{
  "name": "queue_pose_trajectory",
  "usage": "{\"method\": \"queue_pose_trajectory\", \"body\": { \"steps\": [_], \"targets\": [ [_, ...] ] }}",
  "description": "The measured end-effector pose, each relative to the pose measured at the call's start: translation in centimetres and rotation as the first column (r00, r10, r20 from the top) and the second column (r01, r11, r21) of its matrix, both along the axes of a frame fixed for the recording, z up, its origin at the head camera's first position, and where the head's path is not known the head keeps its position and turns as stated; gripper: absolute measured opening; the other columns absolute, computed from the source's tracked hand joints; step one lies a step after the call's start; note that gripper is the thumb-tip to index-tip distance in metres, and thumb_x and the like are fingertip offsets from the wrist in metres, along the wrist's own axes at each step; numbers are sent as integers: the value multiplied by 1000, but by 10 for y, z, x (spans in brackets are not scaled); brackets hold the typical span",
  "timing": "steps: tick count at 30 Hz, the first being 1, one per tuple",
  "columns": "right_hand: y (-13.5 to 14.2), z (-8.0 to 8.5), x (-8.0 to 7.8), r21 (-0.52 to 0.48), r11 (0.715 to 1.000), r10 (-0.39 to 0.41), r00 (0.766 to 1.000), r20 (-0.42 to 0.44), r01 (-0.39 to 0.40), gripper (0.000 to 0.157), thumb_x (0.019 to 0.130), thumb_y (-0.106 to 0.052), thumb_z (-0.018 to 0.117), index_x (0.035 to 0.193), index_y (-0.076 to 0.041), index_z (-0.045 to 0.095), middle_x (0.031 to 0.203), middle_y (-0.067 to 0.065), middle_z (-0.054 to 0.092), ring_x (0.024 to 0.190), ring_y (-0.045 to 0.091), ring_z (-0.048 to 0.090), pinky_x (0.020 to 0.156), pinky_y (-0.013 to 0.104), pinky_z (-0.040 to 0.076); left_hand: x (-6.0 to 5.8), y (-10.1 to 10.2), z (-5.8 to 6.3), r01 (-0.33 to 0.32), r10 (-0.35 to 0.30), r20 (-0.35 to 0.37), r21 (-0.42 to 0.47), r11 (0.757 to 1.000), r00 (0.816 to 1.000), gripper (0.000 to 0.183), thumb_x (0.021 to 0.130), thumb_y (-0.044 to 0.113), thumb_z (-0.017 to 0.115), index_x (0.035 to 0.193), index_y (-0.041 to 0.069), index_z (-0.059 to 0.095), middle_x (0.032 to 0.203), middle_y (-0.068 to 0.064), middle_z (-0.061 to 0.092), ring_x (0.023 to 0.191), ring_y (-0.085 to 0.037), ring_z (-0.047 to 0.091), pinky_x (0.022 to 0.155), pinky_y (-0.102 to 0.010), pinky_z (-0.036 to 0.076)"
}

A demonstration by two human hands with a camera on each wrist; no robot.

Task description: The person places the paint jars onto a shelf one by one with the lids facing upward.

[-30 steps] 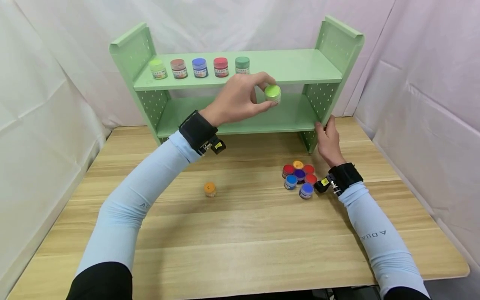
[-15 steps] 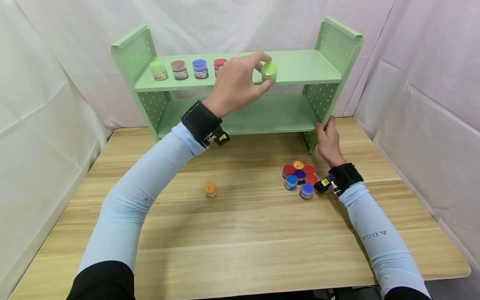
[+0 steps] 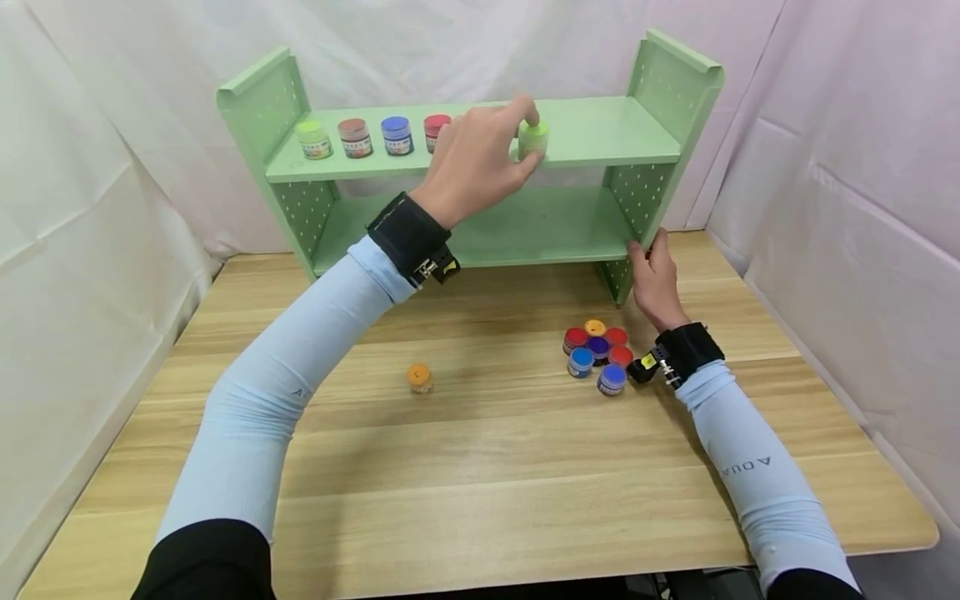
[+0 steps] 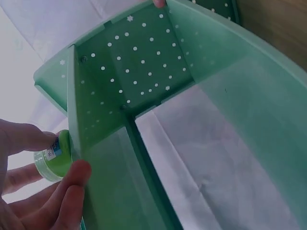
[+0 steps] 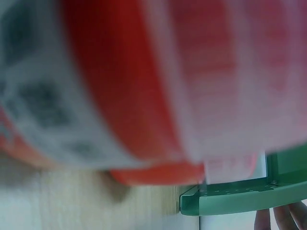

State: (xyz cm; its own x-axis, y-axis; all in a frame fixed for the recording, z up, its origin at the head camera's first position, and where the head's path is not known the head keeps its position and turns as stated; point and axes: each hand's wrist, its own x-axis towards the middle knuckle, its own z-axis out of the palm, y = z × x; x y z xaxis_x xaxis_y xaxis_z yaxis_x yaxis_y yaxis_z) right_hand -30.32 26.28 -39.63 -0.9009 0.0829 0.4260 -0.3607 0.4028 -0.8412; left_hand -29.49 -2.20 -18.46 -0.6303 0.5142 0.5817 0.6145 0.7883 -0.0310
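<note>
My left hand (image 3: 478, 162) pinches a lime-green paint jar (image 3: 533, 143) by its sides at the front of the shelf unit's upper board (image 3: 600, 133). In the left wrist view, thumb and fingers lie around the jar (image 4: 61, 160) beside the board's edge; I cannot tell whether its base touches the board. Left of this hand a lime, a brown, a blue and a red jar (image 3: 437, 132) stand in a row, the red one partly covered. My right hand (image 3: 657, 283) grips the green shelf unit's right side panel (image 3: 647, 200) near the lower board.
On the wooden table (image 3: 480, 483), a cluster of red, blue, purple and orange jars (image 3: 597, 350) stands close to the right wrist. A lone orange jar (image 3: 420, 377) stands left of them. White cloth (image 3: 97, 167) hangs around the table. Red jars (image 5: 124, 86) blur the right wrist view.
My left hand has raised the lime-green jar from in front of the lower opening to the upper board, slightly leftward. It now covers the dark green jar. The right hand stays put.
</note>
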Motion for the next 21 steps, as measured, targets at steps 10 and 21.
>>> {"method": "queue_pose_trajectory", "body": {
  "steps": [10,21],
  "targets": [
    [0,-1,1,3,1000,-20,1000,7,20,51,103,-37,35,148,-17,22,146,11,36,120,20,44,94,44,38,-2,3,4,-11,10,-21,-45,999,1000,35,94,34,56,119,11,65,109,1,59,72,-14,51,55,-26,35],
    [-2,0,-1,1,1000,-19,1000,-1,19,50,103,-36,35,148,-18,22,147,9,36,121,19,43,95,42,38,-11,3,4,-33,25,-105,-75,997,994,28,95,28,54,114,10,65,93,-2,57,68,-18,49,55,-26,32]
  ]
}}
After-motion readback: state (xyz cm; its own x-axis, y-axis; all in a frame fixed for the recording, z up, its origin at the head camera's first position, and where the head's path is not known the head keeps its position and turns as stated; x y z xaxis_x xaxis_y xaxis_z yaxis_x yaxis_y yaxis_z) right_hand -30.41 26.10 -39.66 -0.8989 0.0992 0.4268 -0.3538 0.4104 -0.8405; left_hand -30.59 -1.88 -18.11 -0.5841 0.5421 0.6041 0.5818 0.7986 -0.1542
